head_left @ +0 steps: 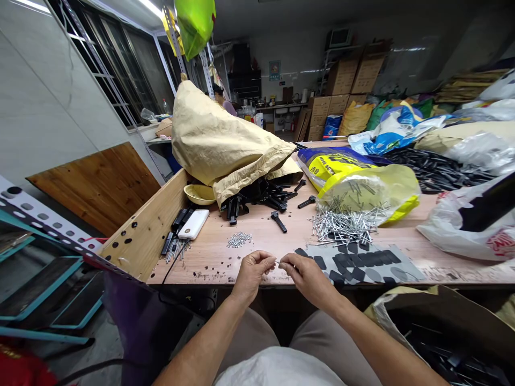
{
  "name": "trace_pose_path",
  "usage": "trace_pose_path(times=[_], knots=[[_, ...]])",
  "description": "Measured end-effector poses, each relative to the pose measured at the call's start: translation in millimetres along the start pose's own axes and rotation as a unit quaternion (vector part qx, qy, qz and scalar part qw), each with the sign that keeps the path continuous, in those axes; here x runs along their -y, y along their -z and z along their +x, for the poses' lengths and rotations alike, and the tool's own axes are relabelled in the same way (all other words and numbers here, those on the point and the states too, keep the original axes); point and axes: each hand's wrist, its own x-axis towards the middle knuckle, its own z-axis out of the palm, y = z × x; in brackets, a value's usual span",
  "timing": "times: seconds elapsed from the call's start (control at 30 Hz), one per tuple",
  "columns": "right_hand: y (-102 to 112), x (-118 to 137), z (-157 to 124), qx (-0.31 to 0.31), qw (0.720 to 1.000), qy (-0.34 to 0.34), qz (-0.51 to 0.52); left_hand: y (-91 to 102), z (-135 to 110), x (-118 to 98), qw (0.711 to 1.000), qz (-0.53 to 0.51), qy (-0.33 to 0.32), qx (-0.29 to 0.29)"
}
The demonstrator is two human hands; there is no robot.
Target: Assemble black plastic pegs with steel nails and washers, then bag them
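Observation:
Just above the table's front edge, my left hand (pixel 256 269) and my right hand (pixel 302 269) meet with fingertips pinched. Between them shows a thin metal pin (pixel 277 262), its right end going into my right fingers. Whatever my left fingertips pinch is too small to make out. Beyond my left hand lies a small pile of tiny metal pieces (pixel 240 239). A heap of long metal pins (pixel 344 225) spills from a yellow and blue bag (pixel 396 185). By my right hand lies a grey sheet with black pads (pixel 364 260).
Black plastic parts (pixel 267 195) spill from a large tan sack (pixel 225 139). A white power bank (pixel 193 224) with a cable lies at the left, near a wooden side board (pixel 148 225). A white plastic bag (pixel 462 225) sits right; an open sack (pixel 434 305) stands below the edge.

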Motion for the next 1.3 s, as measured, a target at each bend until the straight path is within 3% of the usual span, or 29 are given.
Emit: trace_pose_path(times=[0.07,0.17,0.3,0.43,0.57,0.63,0.7,0.77,0.83,0.9,0.97,1.0,1.07,1.17,1.23,1.3], knots=[[0,0,-1,0.034,0.993,-0.055,0.103,-0.2,-2,0,0.999,0.02,-0.03,0.007],[1,-1,-2,0.049,0.97,-0.104,0.216,-1.2,-4,-3,0.999,0.017,-0.02,0.032],[2,0,-4,0.017,0.976,-0.094,0.194,-6.3,-4,-6,0.998,-0.038,0.012,0.048],[0,-1,-5,0.006,0.974,-0.093,0.207,-13.9,-3,-1,0.999,0.027,-0.047,-0.006],[-8,-6,-11,0.022,0.941,-0.134,0.311,-17.9,-6,2,0.996,0.066,-0.047,0.031],[-3,-14,-15,0.003,0.952,-0.13,0.277,-14.4,-5,0,0.995,0.076,-0.05,0.028],[16,-31,-21,-0.044,0.979,-0.118,0.157,-5.1,-2,-3,0.995,0.079,-0.054,0.003],[52,-55,-32,-0.106,0.984,-0.142,-0.011,9.3,5,-7,0.993,0.096,-0.067,-0.035],[98,-82,-46,-0.159,0.95,-0.216,-0.161,25.4,12,-8,0.987,0.105,-0.09,-0.078],[142,-104,-61,-0.194,0.904,-0.299,-0.237,38.7,18,-6,0.984,0.097,-0.106,-0.106],[166,-111,-71,-0.216,0.879,-0.338,-0.257,46.6,23,-1,0.984,0.09,-0.101,-0.115],[166,-108,-73,-0.219,0.878,-0.34,-0.255,48.5,24,2,0.985,0.089,-0.096,-0.116],[142,-92,-70,-0.204,0.891,-0.325,-0.244,49.3,26,8,0.985,0.09,-0.089,-0.118],[69,-54,-54,-0.117,0.944,-0.251,-0.18,49.0,27,14,0.984,0.082,-0.099,-0.124],[24,-31,-43,-0.038,0.984,-0.167,-0.053,51.0,26,15,0.984,0.064,-0.103,-0.128],[-3,-16,-36,-0.004,0.988,-0.137,0.075,55.1,23,14,0.986,0.051,-0.097,-0.126]])
